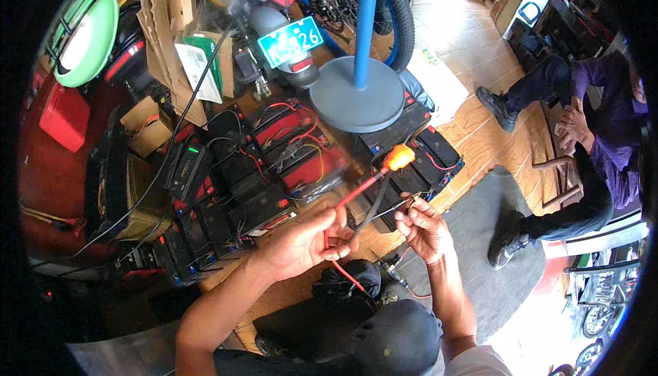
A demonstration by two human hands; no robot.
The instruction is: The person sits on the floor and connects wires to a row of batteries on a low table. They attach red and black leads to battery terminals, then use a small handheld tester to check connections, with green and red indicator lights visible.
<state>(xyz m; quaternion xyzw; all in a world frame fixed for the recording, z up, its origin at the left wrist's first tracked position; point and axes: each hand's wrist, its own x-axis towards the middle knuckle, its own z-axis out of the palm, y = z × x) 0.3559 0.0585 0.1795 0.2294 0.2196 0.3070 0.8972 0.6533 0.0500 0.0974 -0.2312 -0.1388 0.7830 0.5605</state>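
Above the tiled floor [476,139], close to the left edge of the grey mat [473,259], the left hand [301,242] had its grip closed around a red cable [363,187], with a dark cable [373,210] passing through the same fingers. The red cable slanted up and right from that grip to a bright orange-yellow connector [398,157], while its other stretch dropped below the hand. Just to the right, the right hand [423,231] had its grip pinched together on the end of a thin wire [385,212]; the tip between the fingers was too small to make out. Beyond both hands, rows of black and red batteries [260,201] stood on the floor with loose leads across their tops, a black device [185,170] with a lit green display among them. Behind the batteries rose a blue pole [367,26] on a round grey base [343,105], with a parked scooter [267,19] to its left. Past the mat's right edge sat a person in purple sleeves [606,146], hands together.
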